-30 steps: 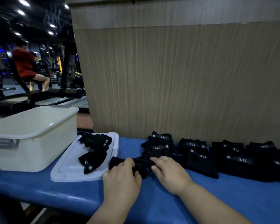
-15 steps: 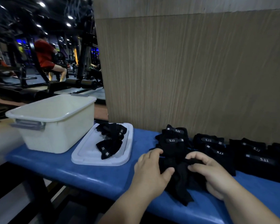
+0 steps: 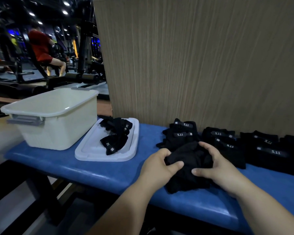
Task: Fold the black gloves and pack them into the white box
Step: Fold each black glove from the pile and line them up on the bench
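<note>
Head view, blue bench, wood-grain panel, gym behind, left hand and right hand gripping black gloves

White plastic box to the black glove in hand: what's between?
Head view: a flat white plastic lid on the blue padded bench, carrying folded black gloves.

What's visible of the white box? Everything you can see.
The white box is cream-white plastic by its look, rectangular, with rounded corners, a flared rim and a grey handle on its left end. It stands upright and open-topped at the left end of the blue bench; its inside is hidden from this angle. Its lid lies flat just to its right; whether they touch is unclear. The left hand and right hand grip a black glove further right, clear of it.
</note>
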`<move>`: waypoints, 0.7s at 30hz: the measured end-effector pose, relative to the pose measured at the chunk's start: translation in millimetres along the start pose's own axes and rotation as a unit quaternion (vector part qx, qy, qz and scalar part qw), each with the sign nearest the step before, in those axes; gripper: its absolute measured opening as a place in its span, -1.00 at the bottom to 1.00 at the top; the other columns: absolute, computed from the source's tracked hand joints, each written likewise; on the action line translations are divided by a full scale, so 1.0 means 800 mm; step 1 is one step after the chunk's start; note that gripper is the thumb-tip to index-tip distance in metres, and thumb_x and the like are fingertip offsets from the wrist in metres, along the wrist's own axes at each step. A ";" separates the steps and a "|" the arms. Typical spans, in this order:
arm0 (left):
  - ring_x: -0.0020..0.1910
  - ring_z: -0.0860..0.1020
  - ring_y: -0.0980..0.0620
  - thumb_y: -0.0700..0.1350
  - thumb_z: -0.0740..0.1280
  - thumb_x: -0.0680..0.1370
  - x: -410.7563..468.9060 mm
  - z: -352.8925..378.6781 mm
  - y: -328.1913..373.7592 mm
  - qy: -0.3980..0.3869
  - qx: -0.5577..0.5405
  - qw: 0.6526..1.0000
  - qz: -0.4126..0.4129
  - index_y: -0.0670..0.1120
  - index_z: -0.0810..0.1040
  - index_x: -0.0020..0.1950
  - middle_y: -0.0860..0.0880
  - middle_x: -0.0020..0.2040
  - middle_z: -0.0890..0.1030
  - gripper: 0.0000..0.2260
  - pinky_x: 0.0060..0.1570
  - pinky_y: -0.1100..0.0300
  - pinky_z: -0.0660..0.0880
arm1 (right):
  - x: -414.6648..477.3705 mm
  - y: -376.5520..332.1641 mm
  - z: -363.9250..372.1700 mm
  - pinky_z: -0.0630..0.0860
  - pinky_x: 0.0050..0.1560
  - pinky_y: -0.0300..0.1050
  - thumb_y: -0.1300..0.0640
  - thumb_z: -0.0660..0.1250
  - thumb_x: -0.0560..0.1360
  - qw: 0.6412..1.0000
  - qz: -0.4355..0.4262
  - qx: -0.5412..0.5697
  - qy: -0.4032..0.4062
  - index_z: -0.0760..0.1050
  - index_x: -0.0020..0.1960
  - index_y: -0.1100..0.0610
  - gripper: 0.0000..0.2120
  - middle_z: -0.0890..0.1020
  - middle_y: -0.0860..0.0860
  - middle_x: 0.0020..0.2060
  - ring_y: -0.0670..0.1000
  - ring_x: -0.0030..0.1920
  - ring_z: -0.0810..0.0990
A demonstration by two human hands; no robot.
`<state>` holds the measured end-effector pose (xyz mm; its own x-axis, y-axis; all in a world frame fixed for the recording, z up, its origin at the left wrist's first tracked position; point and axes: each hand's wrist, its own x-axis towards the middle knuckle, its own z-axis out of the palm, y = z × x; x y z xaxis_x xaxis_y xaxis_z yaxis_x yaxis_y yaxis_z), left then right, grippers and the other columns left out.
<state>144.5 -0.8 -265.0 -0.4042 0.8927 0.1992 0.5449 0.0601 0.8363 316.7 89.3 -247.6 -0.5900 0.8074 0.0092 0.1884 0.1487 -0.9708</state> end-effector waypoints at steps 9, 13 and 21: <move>-0.50 0.32 0.18 0.08 0.39 0.47 -0.005 -0.002 0.000 -0.071 0.007 0.997 0.027 0.08 0.36 -0.06 0.15 -0.54 0.37 -0.77 -0.32 0.18 0.33 | -0.005 -0.008 -0.023 0.56 -0.26 -0.16 0.15 0.37 0.37 0.960 0.057 0.274 0.033 0.47 0.24 0.17 -0.56 0.69 0.05 -0.25 -0.03 -0.30 0.64; -0.37 0.50 0.13 0.15 0.39 0.42 -0.009 0.000 0.002 -0.087 0.021 0.996 0.014 0.22 0.26 0.27 0.08 -0.38 0.56 -0.51 -0.14 0.04 0.51 | -0.017 -0.015 -0.022 0.53 -0.05 -0.06 0.15 0.45 0.37 0.975 0.031 0.218 -0.017 0.47 0.23 0.03 -0.56 0.69 0.06 -0.11 0.02 -0.13 0.65; -0.15 0.63 0.18 0.29 0.33 0.30 -0.013 0.003 -0.003 -0.164 0.011 0.986 0.028 0.45 0.42 0.14 0.20 -0.19 0.65 -0.59 0.10 0.05 0.54 | -0.025 0.002 -0.032 0.58 -0.14 -0.17 0.34 0.44 0.42 0.997 0.022 -0.043 0.057 0.48 0.23 -0.14 -0.48 0.56 0.11 0.03 0.02 -0.12 0.60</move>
<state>149.0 -9.2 -270.4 -0.1154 0.9911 0.0668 0.5768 0.0121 0.8168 348.9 88.1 -242.9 -0.4876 0.8730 -0.0018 0.2816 0.1553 -0.9469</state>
